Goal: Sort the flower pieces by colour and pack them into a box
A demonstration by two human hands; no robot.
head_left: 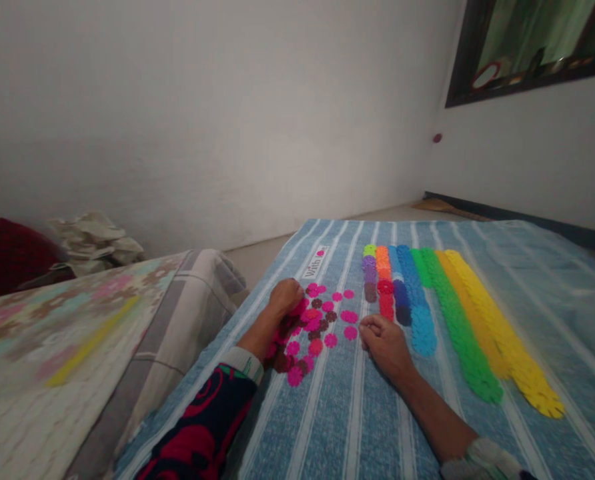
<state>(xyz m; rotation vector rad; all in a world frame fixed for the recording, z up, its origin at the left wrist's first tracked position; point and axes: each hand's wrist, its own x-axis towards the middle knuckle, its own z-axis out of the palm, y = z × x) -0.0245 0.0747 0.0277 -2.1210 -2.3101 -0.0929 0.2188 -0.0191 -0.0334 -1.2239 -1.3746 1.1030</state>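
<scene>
My left hand (285, 297) rests curled on a loose scatter of pink, red and brown flower-shaped discs (322, 320) on a blue striped towel (327, 413). Its fingers are bent over some discs; what they grip is hidden. My right hand (382, 337) lies just right of the scatter, fingers folded into a loose fist, close to the red row's near end (386, 303). Beyond it, discs lie sorted in overlapping rows: purple and brown (370, 277), orange and red, blue (417, 313), green (460, 327), orange-yellow and yellow (507, 347).
A folded grey blanket (197, 293) and a floral mattress (52, 360) lie to the left of the towel. White walls stand behind, with a dark-framed window (532, 47) at upper right. A dark red cushion (7, 253) and crumpled cloth (95, 240) sit at far left.
</scene>
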